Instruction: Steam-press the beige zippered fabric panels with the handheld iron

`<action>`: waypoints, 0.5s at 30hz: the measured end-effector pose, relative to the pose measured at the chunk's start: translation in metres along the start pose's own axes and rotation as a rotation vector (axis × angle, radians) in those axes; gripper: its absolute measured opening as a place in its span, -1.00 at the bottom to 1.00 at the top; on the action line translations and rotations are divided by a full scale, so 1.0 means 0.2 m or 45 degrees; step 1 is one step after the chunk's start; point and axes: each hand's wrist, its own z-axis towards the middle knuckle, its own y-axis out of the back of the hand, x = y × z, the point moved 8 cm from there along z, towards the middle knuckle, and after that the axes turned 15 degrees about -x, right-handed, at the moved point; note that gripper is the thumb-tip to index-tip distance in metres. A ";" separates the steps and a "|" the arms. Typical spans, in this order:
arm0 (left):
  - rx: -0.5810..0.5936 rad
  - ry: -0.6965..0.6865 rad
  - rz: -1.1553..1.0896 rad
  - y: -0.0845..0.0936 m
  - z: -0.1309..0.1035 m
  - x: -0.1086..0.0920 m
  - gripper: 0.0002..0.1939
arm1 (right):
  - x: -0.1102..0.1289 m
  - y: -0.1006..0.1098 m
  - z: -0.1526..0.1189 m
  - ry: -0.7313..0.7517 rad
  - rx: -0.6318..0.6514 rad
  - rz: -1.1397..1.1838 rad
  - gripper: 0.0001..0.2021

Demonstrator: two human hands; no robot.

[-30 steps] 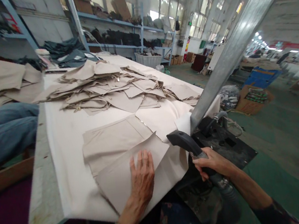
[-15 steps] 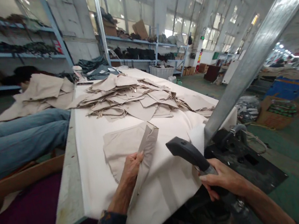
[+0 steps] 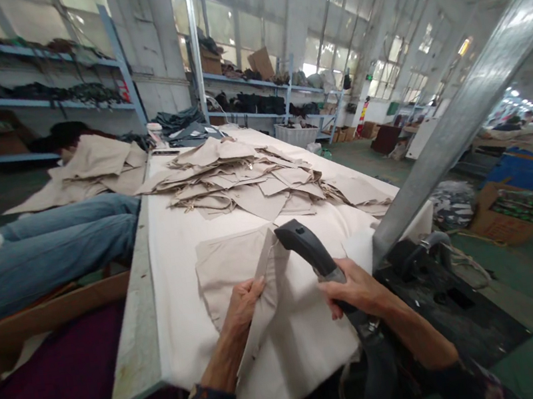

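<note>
Draping beyond and beneath the left hand, beige cloth piece (image 3: 228, 259): spread flat on its far left part, its right side raised in a narrow fold that runs down toward the wearer.
Fold: likely light, limp and thin, with a little body from the seams; it should crease easily and be in no danger of breaking. The raised edge seems the best hold, between thumb and fingers, with the flat part left resting on the surface.
Left hand (image 3: 241, 303): thumb and fingers closed on the fold, around its middle.
Right hand (image 3: 356, 285): wrapped around the black nozzle (image 3: 310, 246), well apart from the left hand.
Nozzle tip: pointing up and left from the right hand, at the top of the fold; whether it touches the cloth, I cannot tell.
Hose (image 3: 379, 363): hanging below the right hand, toward the wearer.
White table cover (image 3: 321, 352): under the cloth and between the two hands.
Pile of beige pieces (image 3: 249, 189): beyond both hands, stacked unevenly, with loose edges sticking out.
Metal post (image 3: 455, 115): slanting up to the right, beyond the right hand.
Black plate (image 3: 466, 313): to the right of the right forearm.
Seated person's jeans (image 3: 71, 240): left of the left hand, past the table edge (image 3: 136, 308).
</note>
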 end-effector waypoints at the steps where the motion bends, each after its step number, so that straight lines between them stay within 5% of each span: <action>1: -0.007 0.016 -0.021 0.01 0.00 -0.01 -0.55 | 0.01 0.02 -0.01 0.002 0.000 -0.001 -0.89; 9: -0.040 0.031 -0.090 -0.01 0.00 -0.04 -0.55 | -0.04 -0.04 -0.15 -0.082 0.158 0.020 -0.93; 15: 0.001 -0.031 -0.064 -0.05 -0.09 -0.08 -0.56 | -0.03 -0.12 -0.11 -0.083 0.182 0.029 -0.94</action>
